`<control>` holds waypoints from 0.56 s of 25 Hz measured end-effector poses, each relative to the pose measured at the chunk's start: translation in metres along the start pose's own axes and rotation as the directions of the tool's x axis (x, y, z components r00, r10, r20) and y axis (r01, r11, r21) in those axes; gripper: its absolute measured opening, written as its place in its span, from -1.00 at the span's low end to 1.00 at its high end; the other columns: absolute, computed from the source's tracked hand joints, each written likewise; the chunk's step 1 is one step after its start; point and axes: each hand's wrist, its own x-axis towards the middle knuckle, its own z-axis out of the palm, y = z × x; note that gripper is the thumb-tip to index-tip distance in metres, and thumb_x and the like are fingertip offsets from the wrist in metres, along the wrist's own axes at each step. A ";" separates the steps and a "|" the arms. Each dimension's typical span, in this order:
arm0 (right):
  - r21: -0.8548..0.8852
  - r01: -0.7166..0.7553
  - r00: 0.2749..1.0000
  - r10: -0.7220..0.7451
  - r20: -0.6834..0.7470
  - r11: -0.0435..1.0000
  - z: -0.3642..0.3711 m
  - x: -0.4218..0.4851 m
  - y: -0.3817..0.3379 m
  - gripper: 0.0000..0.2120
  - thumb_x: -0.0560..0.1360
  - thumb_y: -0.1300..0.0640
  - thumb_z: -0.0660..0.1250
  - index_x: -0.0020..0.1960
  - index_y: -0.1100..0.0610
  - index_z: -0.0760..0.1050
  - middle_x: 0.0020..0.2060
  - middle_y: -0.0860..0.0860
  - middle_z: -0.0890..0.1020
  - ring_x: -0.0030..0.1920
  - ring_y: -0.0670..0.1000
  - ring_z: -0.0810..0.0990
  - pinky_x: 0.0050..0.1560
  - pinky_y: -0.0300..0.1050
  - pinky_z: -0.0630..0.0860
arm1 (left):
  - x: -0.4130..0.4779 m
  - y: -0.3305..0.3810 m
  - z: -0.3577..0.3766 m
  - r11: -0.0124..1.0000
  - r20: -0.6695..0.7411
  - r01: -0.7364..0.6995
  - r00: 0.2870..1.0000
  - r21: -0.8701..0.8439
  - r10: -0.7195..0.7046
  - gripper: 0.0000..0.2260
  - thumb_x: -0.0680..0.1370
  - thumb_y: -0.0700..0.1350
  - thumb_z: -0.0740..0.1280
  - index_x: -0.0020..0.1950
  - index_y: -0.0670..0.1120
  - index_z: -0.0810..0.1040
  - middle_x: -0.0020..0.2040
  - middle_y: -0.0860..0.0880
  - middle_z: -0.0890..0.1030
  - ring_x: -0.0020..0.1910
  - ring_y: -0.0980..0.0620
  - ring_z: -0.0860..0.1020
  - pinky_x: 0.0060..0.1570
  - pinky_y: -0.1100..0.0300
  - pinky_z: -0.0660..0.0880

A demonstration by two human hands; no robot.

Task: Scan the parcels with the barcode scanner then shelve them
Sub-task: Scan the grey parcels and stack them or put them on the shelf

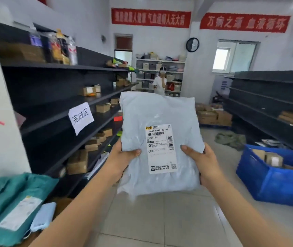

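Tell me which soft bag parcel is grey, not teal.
The grey mailer gripped by the left hand and right hand, label facing the camera; the teal bags lie at lower left.

Two hands: left hand [122, 157], right hand [202, 161]. One grey poly mailer [160, 111] with one shipping label [161, 148]. One blue crate [275, 184], one paper sign [81, 118], one wall clock [192, 44], one other person [160, 81]. Two full banners: middle red banner [150, 17], right red banner [245, 23].

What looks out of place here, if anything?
The paper sign on the left shelving hangs tilted. A crumpled olive bundle lies loose on the floor beyond the blue crate. The held parcel looks intact.
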 end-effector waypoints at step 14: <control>0.092 -0.137 0.859 0.072 0.507 0.986 0.214 0.353 0.092 -0.27 0.02 0.04 0.67 0.14 0.17 0.56 -0.02 0.09 0.73 -0.02 0.13 0.71 0.05 0.11 0.60 | 0.277 -0.004 -0.136 0.973 -0.376 -0.114 0.909 0.199 0.183 -0.56 0.41 -0.35 0.44 0.24 -0.05 0.51 0.11 -0.07 0.66 0.09 -0.12 0.64 0.12 -0.13 0.54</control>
